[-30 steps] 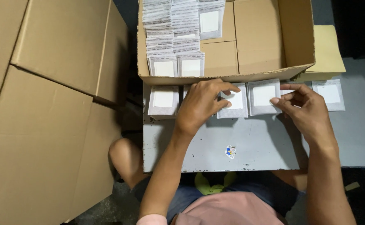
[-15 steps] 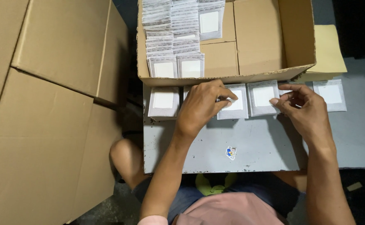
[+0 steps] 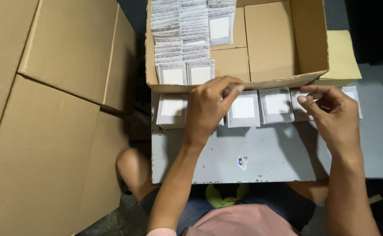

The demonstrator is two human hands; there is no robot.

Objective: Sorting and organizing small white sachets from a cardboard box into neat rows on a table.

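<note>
Left hand (image 3: 207,109) curled over a row of grey packets (image 3: 243,109) on the grey table (image 3: 266,153), fingers bent at the open cardboard box (image 3: 270,48), hold unclear, right hand (image 3: 331,116) pinching a packet edge, more packets stacked inside the box.

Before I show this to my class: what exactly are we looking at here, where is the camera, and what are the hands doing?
The camera sits on a person's head and looks down, so you see their own two bare hands and knees. No machine is involved. In front lies a grey metal table with a small sticker. A row of flat grey packets with white squares lies along its far edge. Behind stands an open cardboard box partly filled with stacked packets. The left hand rests over the row, fingers curled. The right hand pinches at a packet; exactly what it grips is hidden. Large cardboard sheets fill the left side.
</note>
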